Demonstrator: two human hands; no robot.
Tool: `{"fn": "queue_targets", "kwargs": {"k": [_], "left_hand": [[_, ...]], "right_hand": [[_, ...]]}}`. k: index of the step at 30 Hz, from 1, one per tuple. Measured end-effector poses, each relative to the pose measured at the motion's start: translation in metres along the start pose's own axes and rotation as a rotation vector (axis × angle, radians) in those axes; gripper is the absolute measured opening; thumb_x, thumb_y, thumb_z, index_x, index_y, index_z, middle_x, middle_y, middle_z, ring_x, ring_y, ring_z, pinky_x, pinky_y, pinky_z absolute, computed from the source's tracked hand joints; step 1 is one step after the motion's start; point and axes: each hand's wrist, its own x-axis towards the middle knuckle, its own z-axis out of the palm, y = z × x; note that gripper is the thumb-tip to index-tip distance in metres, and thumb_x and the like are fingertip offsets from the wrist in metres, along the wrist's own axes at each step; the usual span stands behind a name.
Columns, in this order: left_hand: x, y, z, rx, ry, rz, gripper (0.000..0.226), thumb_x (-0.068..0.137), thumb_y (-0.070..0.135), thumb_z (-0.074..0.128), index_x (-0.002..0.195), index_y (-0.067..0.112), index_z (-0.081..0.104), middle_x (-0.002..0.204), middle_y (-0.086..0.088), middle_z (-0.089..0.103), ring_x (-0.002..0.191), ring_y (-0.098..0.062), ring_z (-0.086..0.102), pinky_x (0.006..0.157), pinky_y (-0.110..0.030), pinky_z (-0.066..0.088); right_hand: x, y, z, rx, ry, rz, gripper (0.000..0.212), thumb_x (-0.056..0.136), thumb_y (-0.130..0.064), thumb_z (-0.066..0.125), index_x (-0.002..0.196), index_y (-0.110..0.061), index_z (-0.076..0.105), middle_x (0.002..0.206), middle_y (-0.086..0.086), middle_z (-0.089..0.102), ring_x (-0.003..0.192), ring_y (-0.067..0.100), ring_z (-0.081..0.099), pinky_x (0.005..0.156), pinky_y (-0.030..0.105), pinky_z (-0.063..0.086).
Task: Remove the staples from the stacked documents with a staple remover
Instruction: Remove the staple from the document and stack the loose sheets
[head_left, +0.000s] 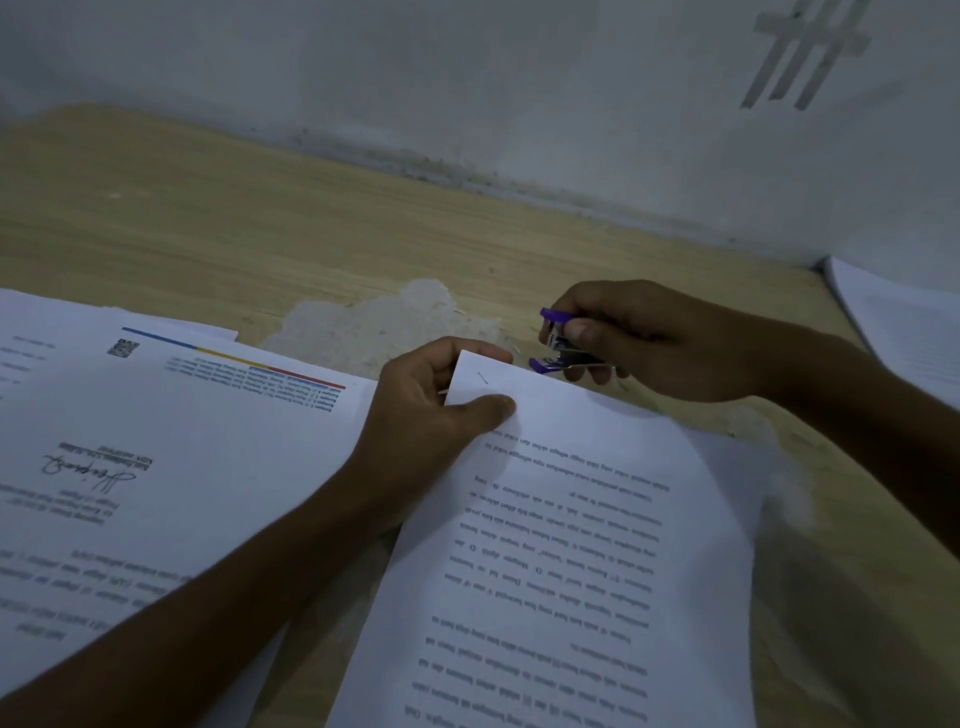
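**Just beyond the stapled corner: remover poised, staple not yet out**

At the far corner of the stapled document (571, 545), pinched the sheets with the left hand (431, 410), thumb on top and fingers curled beneath, with that corner seemingly raised a little off the desk (208, 218). Left the staple (483, 377) exposed just beside the thumb, slanted and apparently intact. Just beyond that same corner, gripped the purple staple remover (563, 348) in the right hand (649, 343), fingers wrapped round it, purple tips spread apart and aimed toward the document, near the staple but not touching it. To the left of the document, noted other printed sheets (156, 441), partly under the left forearm. Well to its right, noted another pile of paper (904, 322).

Judged the step as lining up the bite. Risked a torn corner if the jaws closed on paper rather than under the wire, or if pulled at an angle with so little paper pinched. Risked also a nipped left thumb, so close to the staple. Could not rule out a freed staple springing away and getting lost on the dim desk or among the neighbouring sheets.
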Motion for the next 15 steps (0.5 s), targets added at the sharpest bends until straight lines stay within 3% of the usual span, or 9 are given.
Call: {"fn": "queue_targets", "kwargs": {"k": [5, 9, 15], "left_hand": [[0.001, -0.002, -0.001, -0.002, -0.001, -0.010, 0.028, 0.081, 0.003, 0.066, 0.090, 0.029, 0.063, 0.096, 0.001, 0.071, 0.084, -0.022, 0.070, 0.072, -0.038, 0.059], [0.001, -0.002, -0.001, 0.017, -0.003, -0.010, 0.028, 0.081, 0.004, 0.067, 0.091, 0.029, 0.063, 0.098, 0.001, 0.070, 0.085, -0.021, 0.070, 0.073, -0.038, 0.059], [0.001, -0.001, -0.001, 0.018, -0.004, 0.025, 0.027, 0.080, 0.001, 0.066, 0.091, 0.026, 0.063, 0.097, -0.001, 0.070, 0.084, -0.021, 0.069, 0.071, -0.034, 0.060]], "right_hand": [[-0.001, 0.008, 0.001, 0.144, -0.023, 0.041, 0.013, 0.098, -0.016, 0.046, 0.095, -0.016, 0.058, 0.074, -0.009, 0.061, 0.063, 0.001, 0.054, 0.059, 0.016, 0.043], [-0.001, 0.012, 0.001, -0.023, 0.019, -0.062, 0.013, 0.085, -0.028, 0.053, 0.096, -0.023, 0.056, 0.081, -0.013, 0.057, 0.070, 0.002, 0.053, 0.063, 0.013, 0.041], [0.001, 0.016, 0.003, -0.011, 0.047, -0.132, 0.013, 0.087, -0.018, 0.056, 0.095, -0.009, 0.051, 0.076, -0.008, 0.051, 0.062, 0.005, 0.046, 0.057, 0.013, 0.036]]}}
